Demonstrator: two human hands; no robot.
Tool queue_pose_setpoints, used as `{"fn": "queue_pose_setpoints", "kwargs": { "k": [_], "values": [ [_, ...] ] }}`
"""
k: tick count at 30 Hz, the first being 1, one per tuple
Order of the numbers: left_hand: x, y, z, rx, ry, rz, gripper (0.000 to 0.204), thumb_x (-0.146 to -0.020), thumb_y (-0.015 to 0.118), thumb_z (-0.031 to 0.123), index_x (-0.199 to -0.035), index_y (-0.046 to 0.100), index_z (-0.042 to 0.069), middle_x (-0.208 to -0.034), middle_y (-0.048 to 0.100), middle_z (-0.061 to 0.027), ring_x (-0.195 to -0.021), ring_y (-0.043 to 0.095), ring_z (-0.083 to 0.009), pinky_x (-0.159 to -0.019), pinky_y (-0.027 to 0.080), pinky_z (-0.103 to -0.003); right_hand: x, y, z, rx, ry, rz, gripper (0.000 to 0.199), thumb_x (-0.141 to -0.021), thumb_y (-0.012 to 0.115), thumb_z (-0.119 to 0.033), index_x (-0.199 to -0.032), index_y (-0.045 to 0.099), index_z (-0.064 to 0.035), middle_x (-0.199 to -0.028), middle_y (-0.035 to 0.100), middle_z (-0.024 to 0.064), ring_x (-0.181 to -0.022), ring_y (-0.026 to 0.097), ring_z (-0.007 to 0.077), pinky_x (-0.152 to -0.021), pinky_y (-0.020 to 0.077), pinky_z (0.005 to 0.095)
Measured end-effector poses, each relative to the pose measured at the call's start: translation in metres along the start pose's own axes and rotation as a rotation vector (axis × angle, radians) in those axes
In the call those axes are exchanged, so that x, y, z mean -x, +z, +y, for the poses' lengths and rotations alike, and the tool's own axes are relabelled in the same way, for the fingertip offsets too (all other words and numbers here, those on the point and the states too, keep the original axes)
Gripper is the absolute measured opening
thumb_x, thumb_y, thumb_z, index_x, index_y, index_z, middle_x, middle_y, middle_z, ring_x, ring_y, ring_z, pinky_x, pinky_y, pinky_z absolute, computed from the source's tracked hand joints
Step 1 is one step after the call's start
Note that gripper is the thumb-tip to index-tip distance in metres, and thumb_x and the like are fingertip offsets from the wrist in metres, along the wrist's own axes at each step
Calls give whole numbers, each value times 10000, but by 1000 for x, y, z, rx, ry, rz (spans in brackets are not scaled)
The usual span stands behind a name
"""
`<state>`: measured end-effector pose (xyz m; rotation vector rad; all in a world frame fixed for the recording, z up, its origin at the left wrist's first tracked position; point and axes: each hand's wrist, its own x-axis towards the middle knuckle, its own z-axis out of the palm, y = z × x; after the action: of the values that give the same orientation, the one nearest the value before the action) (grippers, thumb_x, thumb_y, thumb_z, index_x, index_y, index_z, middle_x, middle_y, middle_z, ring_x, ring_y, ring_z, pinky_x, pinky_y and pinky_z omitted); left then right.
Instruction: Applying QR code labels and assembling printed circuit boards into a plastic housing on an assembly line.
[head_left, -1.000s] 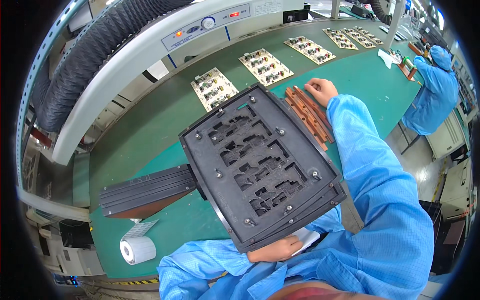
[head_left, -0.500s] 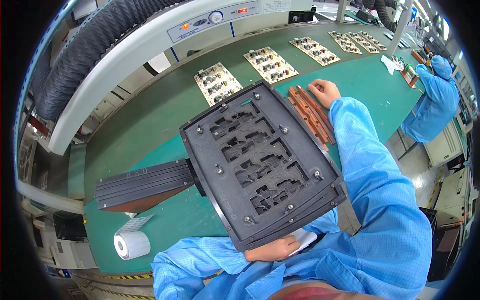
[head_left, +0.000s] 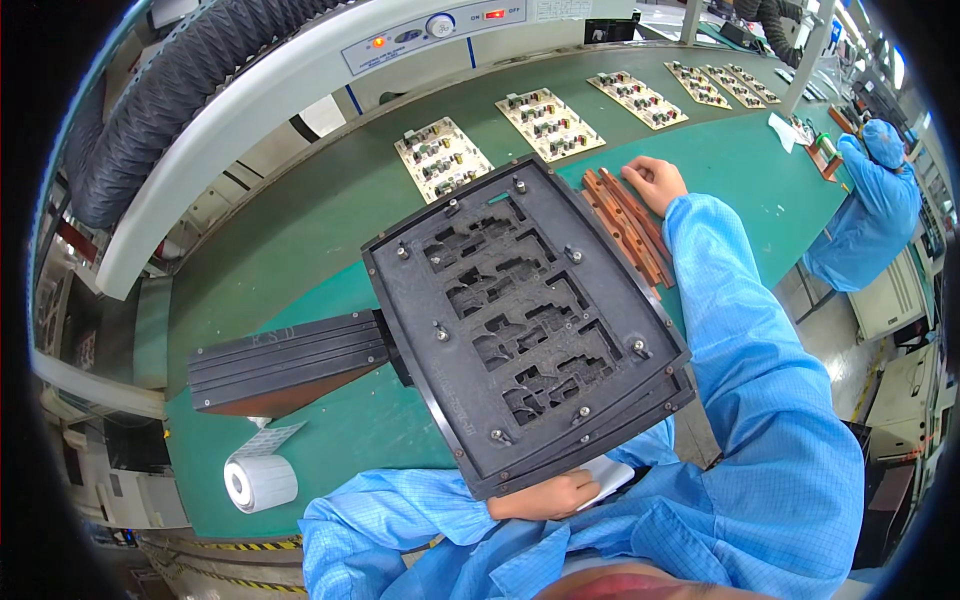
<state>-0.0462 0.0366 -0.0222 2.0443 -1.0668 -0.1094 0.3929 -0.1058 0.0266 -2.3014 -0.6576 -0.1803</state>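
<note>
A stack of black trays with cut-out pockets [head_left: 460,385], likely soldering pallets, fills the middle of the view, tilted. At its near edge, my left hand [head_left: 545,497] is closed around a flat white object [head_left: 605,482], partly hidden by the fingers and sleeve. My right hand [head_left: 657,186] rests on the green bench beyond the stack, loosely curled, and nothing shows in it. Right beside its fingertips lie several brown strips with holes [head_left: 627,232]; whether the fingers touch them I cannot tell.
Several populated circuit boards [head_left: 548,125] lie in a row along the far side. A black boxy bar [head_left: 285,362] and a label roll [head_left: 262,482] are at left. An overhead blower [head_left: 230,130] hangs close. A co-worker in blue [head_left: 870,210] sits at right.
The whole view has shifted slightly. Both hands keep nearly the same place and shape; the tray stack and strips stay put.
</note>
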Motion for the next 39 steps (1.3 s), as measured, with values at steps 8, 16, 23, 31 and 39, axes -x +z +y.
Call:
{"fn": "queue_pose_setpoints", "kwargs": {
  "k": [8,16,23,31,39],
  "values": [
    [0,-3,1,2,-2,-7,173,-791,611,80,-897,497,5,-841,510,-151,-775,553,-317,-709,464,-407,-1,3,4,-9,-12,5,269,-910,676,-299,-939,718,-35,-654,613,57,-594,565,156,-588,463,337],
    [0,-4,1,-9,-5,-11,177,-786,610,92,-892,497,6,-839,520,-152,-769,557,-315,-711,469,-410,-3,5,8,-25,-10,4,271,-910,676,-303,-939,718,-37,-642,602,52,-583,551,144,-580,456,328],
    [2,-1,-1,16,-6,-22,188,-785,601,89,-922,510,-2,-862,529,-155,-803,560,-319,-740,476,-405,-2,6,7,-21,-29,15,271,-908,678,-303,-943,720,-38,-648,609,54,-583,551,145,-585,459,327],
    [0,-5,-1,17,-7,-32,189,-790,598,87,-935,520,-5,-865,538,-155,-799,561,-316,-737,475,-403,-3,5,4,-5,-2,2,267,-905,681,-299,-945,721,-38,-667,627,64,-598,570,151,-595,467,329],
    [0,-2,-1,16,-13,-18,164,-813,591,99,-923,520,0,-852,539,-150,-782,565,-312,-725,474,-402,-2,6,2,-15,0,-5,272,-903,678,-302,-944,720,-36,-663,627,69,-600,579,160,-594,470,334]
  ]
}}
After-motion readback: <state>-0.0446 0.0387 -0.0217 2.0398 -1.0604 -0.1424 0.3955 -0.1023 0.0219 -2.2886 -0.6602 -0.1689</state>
